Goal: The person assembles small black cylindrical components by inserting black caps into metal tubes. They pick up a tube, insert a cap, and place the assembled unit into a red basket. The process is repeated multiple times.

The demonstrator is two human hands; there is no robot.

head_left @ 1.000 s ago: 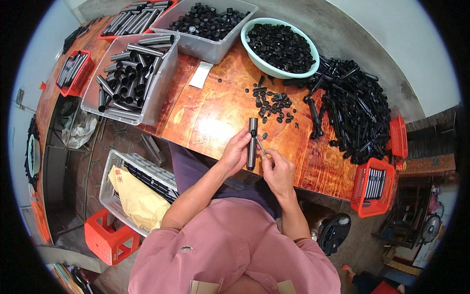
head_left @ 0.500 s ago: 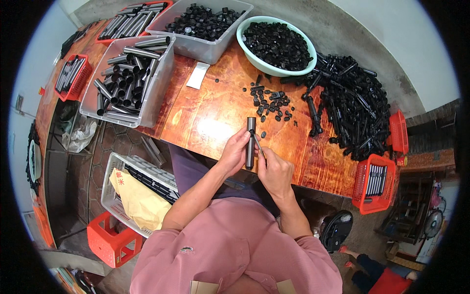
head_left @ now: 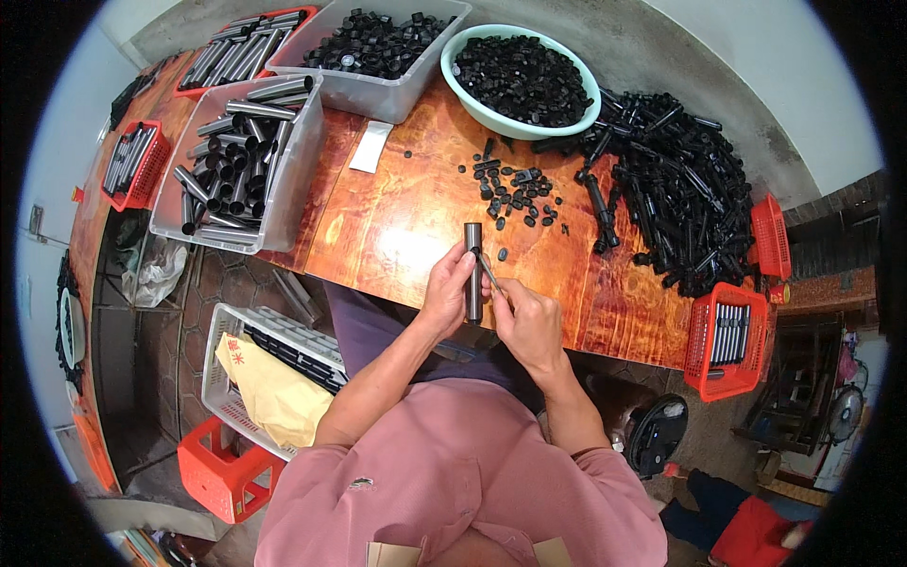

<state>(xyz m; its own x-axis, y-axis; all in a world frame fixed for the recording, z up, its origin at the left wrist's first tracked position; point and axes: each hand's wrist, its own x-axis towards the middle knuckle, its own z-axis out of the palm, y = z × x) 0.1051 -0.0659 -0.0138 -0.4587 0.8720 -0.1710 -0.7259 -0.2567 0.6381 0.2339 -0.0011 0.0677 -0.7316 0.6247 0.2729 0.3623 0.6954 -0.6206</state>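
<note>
Metal tube (head_left: 473, 288): held at the counter's near edge, pointed away from the body; straight, smooth, dark grey.
Left hand (head_left: 448, 291): closed around the tube's left side, the thumb laid against its upper half.
Right hand (head_left: 529, 319): narrowed to a pinch on a slim rod-like tool (head_left: 489, 273), its tip at the tube's right side; whether contact is made cannot be told.
Handling: probably stiff and fairly light, perhaps slippery along the polished wall, and easily rolled; best gripped around mid-length, both ends left free.
Small black caps (head_left: 525, 178): scattered on the counter (head_left: 378, 241) beyond the tube.
Mint-green basin (head_left: 501, 127): filled with black pieces, set by the far edge.
Heap of black parts (head_left: 690, 180): piled toward the far right corner.
</note>
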